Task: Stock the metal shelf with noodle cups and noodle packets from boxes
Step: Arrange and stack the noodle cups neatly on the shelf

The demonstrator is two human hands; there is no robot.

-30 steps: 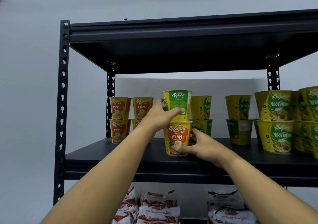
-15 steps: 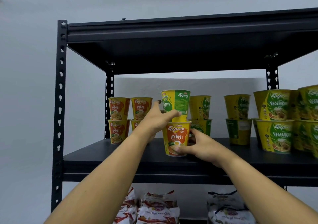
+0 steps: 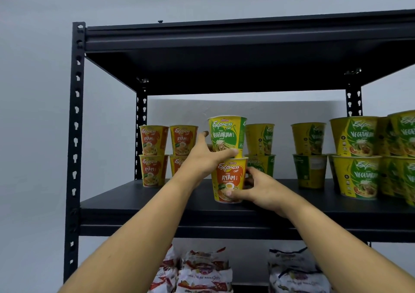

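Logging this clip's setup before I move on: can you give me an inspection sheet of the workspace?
Surface: black metal shelf, middle board holds cups.
Job's things: Vegetarian cup stacked on Ayam cup at front; Ayam stacks back left; Vegetarian stacks right; noodle packets on the tier below.
Clutter: nothing seen.
Hands: left hand grips the Vegetarian cup; right hand grips the Ayam cup.
Cables: nothing seen.
Surroundings: plain pale wall.

The right edge of the frame cuts off the metal shelf [image 3: 157, 205] and the last green cups [image 3: 404, 135]. The bottom edge cuts off the noodle packets [image 3: 202, 274]. In the middle, the left hand [image 3: 202, 160] hides most of a lower orange cup [image 3: 177, 164].
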